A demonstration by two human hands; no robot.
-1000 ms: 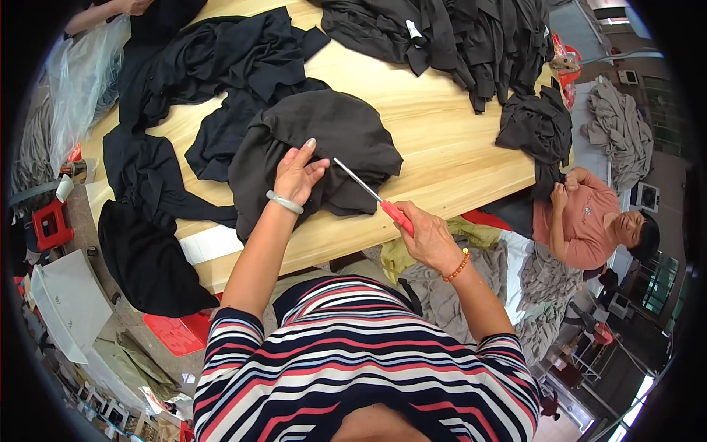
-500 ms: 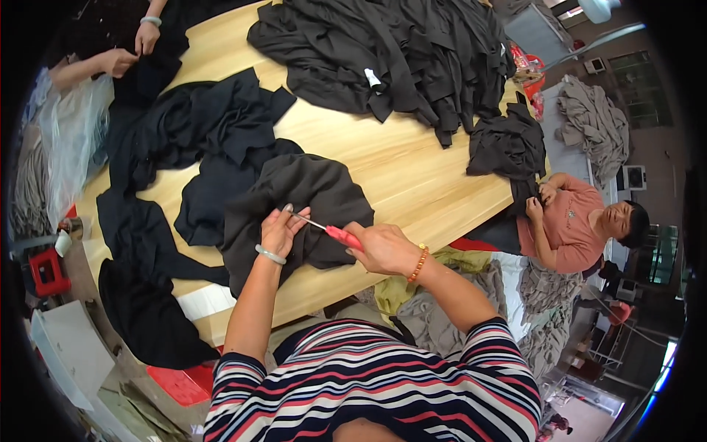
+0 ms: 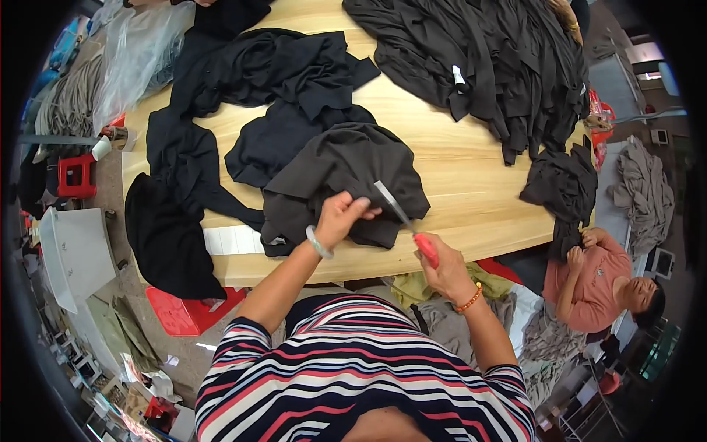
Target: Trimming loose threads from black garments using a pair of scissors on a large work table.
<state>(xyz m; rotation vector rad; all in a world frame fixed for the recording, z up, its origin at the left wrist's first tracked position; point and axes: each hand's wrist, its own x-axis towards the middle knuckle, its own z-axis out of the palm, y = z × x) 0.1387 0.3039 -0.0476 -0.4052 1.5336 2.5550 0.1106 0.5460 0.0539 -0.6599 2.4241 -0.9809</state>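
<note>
A crumpled dark grey knit garment (image 3: 364,158) lies near the table's front edge, in front of me. My left hand (image 3: 343,219), with a pale bangle at its wrist, is over the garment's near part. Its thumb and fingers are pinched together; what lies between them is too small to make out. To the right, my right hand (image 3: 445,268) grips a red-handled tool (image 3: 426,250) with a slim metal shaft. The shaft points up and left, its tip just beyond my left fingertips and apart from them. Motion blurs the tip, so its shape is unclear.
Black garments (image 3: 283,74) spread over the left of the wooden table (image 3: 449,191). A large dark heap (image 3: 479,66) lies at the far right. A co-worker (image 3: 593,283) handles dark cloth (image 3: 563,184) at the right edge. Below the left edge stands a red stool (image 3: 184,309).
The view has shifted, so the table sits further right. My right hand has drawn back with the tool, whose tip has left my left fingers. My left fingers have closed into a pinch.
</note>
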